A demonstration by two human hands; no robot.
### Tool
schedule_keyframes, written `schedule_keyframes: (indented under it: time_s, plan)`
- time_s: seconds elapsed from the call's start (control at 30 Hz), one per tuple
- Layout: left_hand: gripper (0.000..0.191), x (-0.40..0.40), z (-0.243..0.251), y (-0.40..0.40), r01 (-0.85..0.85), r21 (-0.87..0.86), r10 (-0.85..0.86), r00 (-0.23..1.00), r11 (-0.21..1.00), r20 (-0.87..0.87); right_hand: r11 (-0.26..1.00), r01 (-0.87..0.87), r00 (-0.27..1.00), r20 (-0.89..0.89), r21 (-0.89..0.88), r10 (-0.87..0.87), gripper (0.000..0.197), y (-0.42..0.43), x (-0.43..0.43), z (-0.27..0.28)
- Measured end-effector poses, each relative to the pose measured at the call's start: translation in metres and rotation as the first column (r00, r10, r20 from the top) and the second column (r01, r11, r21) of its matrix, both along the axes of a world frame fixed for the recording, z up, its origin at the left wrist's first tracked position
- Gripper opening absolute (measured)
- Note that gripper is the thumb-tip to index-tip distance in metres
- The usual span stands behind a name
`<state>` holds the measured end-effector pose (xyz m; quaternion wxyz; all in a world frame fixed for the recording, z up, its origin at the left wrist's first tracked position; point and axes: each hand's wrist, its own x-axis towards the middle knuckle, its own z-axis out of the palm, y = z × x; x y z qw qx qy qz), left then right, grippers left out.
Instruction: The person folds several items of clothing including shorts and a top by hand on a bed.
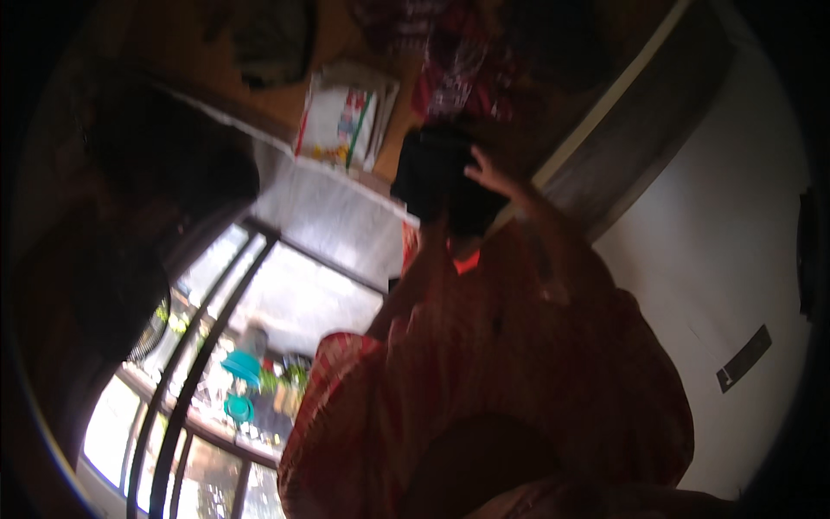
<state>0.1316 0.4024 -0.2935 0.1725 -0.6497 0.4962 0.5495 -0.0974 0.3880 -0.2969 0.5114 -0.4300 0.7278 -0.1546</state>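
A black folded cloth (431, 172) lies before me at the edge of a wooden surface (392, 152). My right hand (487, 174) is at its right side, fingers spread, touching or just above it. My left forearm reaches up to the cloth's lower edge, where the cloth hides the hand, so its grip does not show. A small bright red-orange patch (467, 262) shows just below the cloth. Dark red patterned fabric (454, 78) lies beyond it. To the left sits a stack of flat white printed packets or bags (337, 123). The picture is dim and blurred.
A dark folded item (272, 42) lies at the upper left of the wooden surface. A pale edge strip (609, 97) runs along its right side. At lower left are dark bars (214, 324), with turquoise basins (241, 367) beyond them. A white wall (687, 272) stands at right.
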Motion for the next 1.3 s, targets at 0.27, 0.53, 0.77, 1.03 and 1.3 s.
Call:
schedule_keyframes:
  time_s: [0.27, 0.53, 0.77, 1.03, 1.3]
  plan:
    - [0.021, 0.031, -0.019, -0.047, -0.293, 0.131, 0.320, 0.893, 0.947, -0.315, 0.886, -0.317, 0.873, -0.470, -0.339, 0.132, 0.045, -0.038, -0.014, 0.065]
    - [0.031, -0.124, 0.351, -0.215, -0.508, -0.527, -0.444, 0.287, 0.681, -0.849, 0.998, 0.034, 0.951, -0.306, -0.061, -0.051, 0.037, 0.002, -0.087, 0.048]
    - [0.031, -0.102, 0.471, -0.218, -0.620, -0.540, -0.744, -0.109, 0.570, -0.660, 0.992, 0.119, 0.961, -0.255, 0.043, -0.105, 0.035, 0.048, -0.078, 0.048]
    - [0.031, -0.114, 0.486, -0.217, -0.618, -0.545, -0.726, -0.063, 0.567, -0.685, 0.969, 0.247, 0.951, -0.190, -0.003, -0.243, 0.028, 0.104, -0.038, -0.022]
    - [0.031, -0.107, 0.479, -0.260, -0.476, -0.564, -0.662, -0.054, 0.675, -0.747, 0.867, 0.498, 0.837, 0.274, -0.022, -0.474, 0.042, 0.095, -0.086, 0.023]
